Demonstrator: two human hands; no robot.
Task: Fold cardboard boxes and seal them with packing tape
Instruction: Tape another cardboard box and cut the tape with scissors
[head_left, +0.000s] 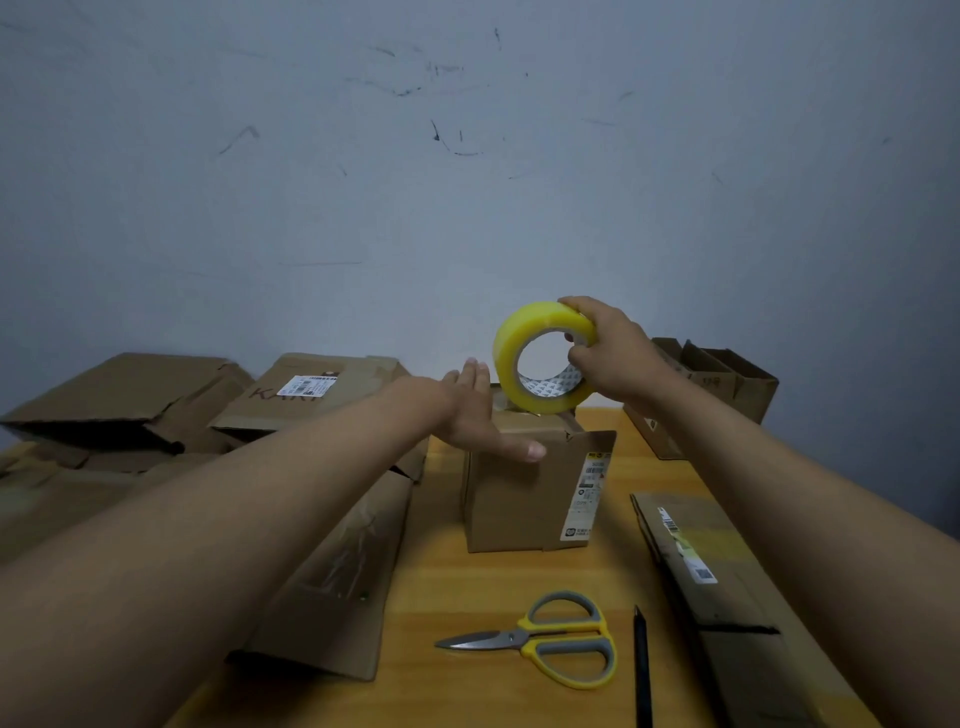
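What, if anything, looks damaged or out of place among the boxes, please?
The crumpled brown cardboard box at far left sags, with a dark gap along its front edge. The flattened box beside it carries wrinkled old tape.

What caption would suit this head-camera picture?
Right hand holds yellow tape roll above small cardboard box; flat left hand rests on top.

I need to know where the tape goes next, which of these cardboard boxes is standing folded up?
The small box at the table's centre, under the left hand; the others lie flattened.
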